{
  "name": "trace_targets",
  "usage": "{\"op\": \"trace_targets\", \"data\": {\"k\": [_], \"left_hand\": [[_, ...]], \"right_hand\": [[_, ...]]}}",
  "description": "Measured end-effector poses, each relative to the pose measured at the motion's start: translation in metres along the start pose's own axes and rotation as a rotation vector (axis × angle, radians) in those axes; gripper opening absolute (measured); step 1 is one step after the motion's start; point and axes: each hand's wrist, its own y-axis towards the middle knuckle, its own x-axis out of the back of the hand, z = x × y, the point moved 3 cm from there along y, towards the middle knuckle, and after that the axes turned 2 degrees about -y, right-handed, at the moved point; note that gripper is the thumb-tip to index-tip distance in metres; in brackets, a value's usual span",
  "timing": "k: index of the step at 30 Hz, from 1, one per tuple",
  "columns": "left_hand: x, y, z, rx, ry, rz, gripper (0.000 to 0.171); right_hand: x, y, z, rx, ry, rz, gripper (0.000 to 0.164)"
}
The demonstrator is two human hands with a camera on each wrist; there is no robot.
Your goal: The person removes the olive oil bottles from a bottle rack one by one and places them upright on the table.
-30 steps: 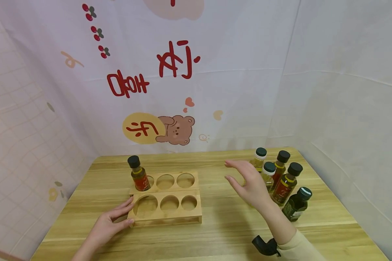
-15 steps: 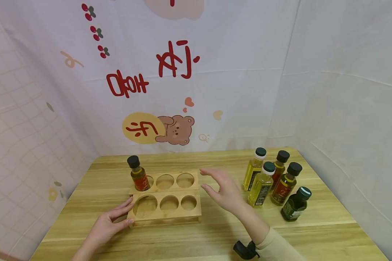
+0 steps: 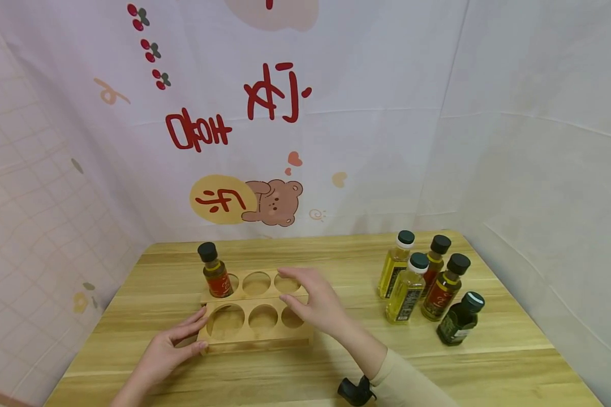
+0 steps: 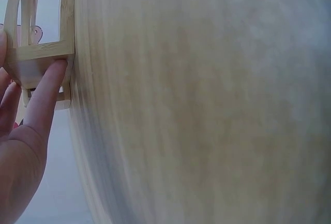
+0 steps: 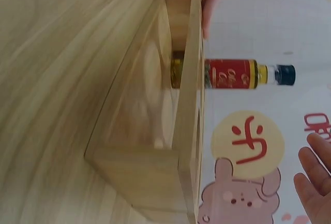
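Note:
A two-tier wooden rack [image 3: 234, 338] with round holes stands at centre-left on the table. My left hand [image 3: 169, 351] rests against its left end; in the left wrist view a straight digit [image 4: 45, 92] presses the end panel low down. A small bottle with a red label and black cap [image 3: 218, 278] stands in the back-left hole; amber liquid shows inside it. My right hand [image 3: 317, 301] hovers over the rack's right end, thumb and fingers apart, nothing between them. It partly covers the right-hand holes. In the right wrist view its fingertips [image 5: 314, 164] show at the lower right, off the rack.
To the right stand two clear bottles of yellow oil [image 3: 406, 294] with green caps, two red-labelled bottles [image 3: 440, 295] with black caps and a short dark green bottle [image 3: 458, 323]. A black curved piece [image 3: 355, 390] sits at my right wrist. A printed cloth [image 3: 366, 141] hangs behind the table.
My right hand has moved left from beside the oil bottles to over the rack's right end, uncovering those bottles. The left hand, rack and bottle in it have stayed put.

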Motion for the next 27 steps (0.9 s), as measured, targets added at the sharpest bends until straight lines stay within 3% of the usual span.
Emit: {"op": "trace_targets", "data": {"k": [6,13,27], "left_hand": [[0.001,-0.001,-0.001,-0.014,-0.003,-0.001,0.055],[0.0,-0.002,-0.003,-0.04,0.002,-0.01,0.053],[0.0,-0.001,-0.005,-0.009,0.012,-0.008,0.053]], "right_hand": [[-0.019,0.011,0.004,-0.005,0.011,0.049,0.049],[-0.034,0.027,0.01,-0.087,0.041,0.124,0.051],[-0.066,0.062,0.023,-0.141,0.045,0.179,0.055]]}}
